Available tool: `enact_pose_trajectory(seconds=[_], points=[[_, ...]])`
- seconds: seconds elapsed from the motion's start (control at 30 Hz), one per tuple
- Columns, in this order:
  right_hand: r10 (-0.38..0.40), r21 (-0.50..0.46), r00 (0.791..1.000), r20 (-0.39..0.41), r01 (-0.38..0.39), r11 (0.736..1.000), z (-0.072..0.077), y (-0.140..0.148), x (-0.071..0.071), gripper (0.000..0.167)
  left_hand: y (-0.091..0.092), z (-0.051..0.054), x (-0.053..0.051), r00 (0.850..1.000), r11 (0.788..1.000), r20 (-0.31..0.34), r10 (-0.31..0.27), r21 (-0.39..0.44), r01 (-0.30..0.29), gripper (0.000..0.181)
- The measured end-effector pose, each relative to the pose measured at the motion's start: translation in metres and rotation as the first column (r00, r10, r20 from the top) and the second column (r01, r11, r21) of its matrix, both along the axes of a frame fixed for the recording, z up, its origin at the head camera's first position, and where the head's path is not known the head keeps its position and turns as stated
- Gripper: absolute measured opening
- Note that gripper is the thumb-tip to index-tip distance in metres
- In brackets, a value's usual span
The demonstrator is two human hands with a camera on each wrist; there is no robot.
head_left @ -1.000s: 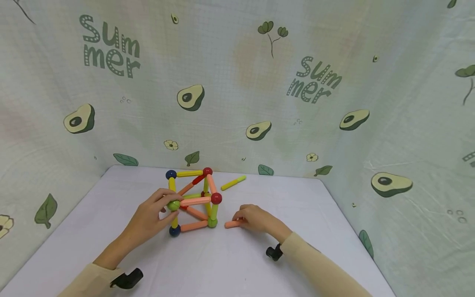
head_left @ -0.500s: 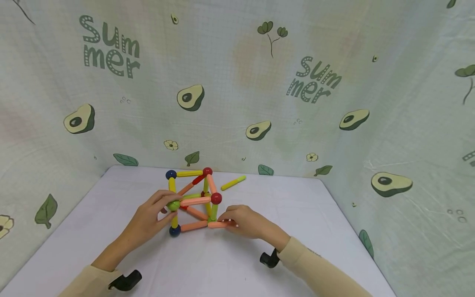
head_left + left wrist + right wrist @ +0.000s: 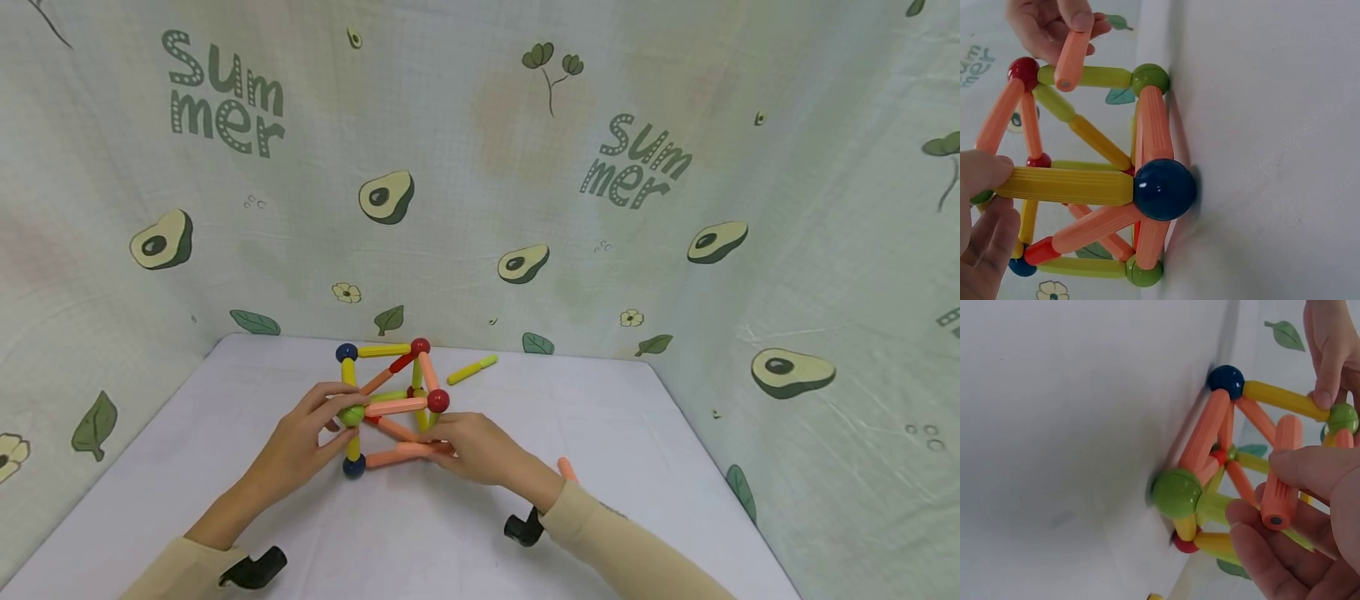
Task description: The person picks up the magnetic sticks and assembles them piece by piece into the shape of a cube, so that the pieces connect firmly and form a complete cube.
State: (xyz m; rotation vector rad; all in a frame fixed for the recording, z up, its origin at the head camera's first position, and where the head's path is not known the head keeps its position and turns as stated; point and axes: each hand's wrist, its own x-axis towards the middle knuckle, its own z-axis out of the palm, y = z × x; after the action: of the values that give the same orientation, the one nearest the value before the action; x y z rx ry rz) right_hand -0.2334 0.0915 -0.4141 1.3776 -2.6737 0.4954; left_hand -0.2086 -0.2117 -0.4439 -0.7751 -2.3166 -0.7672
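A cube-like frame of magnetic sticks [image 3: 396,407] and coloured balls stands on the white table in the head view. My left hand [image 3: 309,429] grips its front left upper corner, thumb and fingers around the green ball [image 3: 351,415] and the end of the upright yellow stick [image 3: 1072,184]. Between thumb and fingers, my right hand [image 3: 480,450] pinches a salmon-orange stick [image 3: 1282,478]. That stick is in front of the frame's lower right side, apart from the balls in the right wrist view. From the head, my right hand hides the lower green ball [image 3: 1177,493].
Behind the frame to the right lies a yellow stick joined to a light green one [image 3: 471,369]. Another salmon-orange stick [image 3: 567,469] lies beside my right wrist, partly hidden by the sleeve. A printed cloth [image 3: 480,208] hangs behind the table.
My right hand has moved left with the salmon-orange stick, to the frame's lower front side. The loose stick beside the right wrist has come into view. My left hand keeps its place.
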Motion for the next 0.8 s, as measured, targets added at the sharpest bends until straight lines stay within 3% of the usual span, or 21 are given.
enact_pose_trajectory(seconds=[0.2,0.47,0.67,0.8], points=[[-0.016,-0.016,1.0,-0.006,0.015,1.0,-0.002,-0.02,0.001,0.018,-0.001,-0.004,0.001,0.998,0.998,0.018,0.057,0.01,-0.057,0.067],[-0.011,-0.012,0.988,-0.151,0.01,1.0,-0.009,-0.044,0.001,0.014,-0.002,-0.007,0.004,0.996,0.997,0.071,0.052,0.049,-0.056,0.071],[-0.03,0.009,0.995,-0.1,0.031,0.999,-0.014,-0.055,0.0,0.014,-0.004,-0.01,0.005,0.994,0.998,0.105,0.022,0.053,-0.028,0.075],[-0.04,0.018,0.997,-0.071,0.041,0.999,-0.018,-0.06,-0.001,0.014,-0.004,-0.013,0.005,0.995,0.998,0.096,0.002,0.058,-0.008,0.077]])
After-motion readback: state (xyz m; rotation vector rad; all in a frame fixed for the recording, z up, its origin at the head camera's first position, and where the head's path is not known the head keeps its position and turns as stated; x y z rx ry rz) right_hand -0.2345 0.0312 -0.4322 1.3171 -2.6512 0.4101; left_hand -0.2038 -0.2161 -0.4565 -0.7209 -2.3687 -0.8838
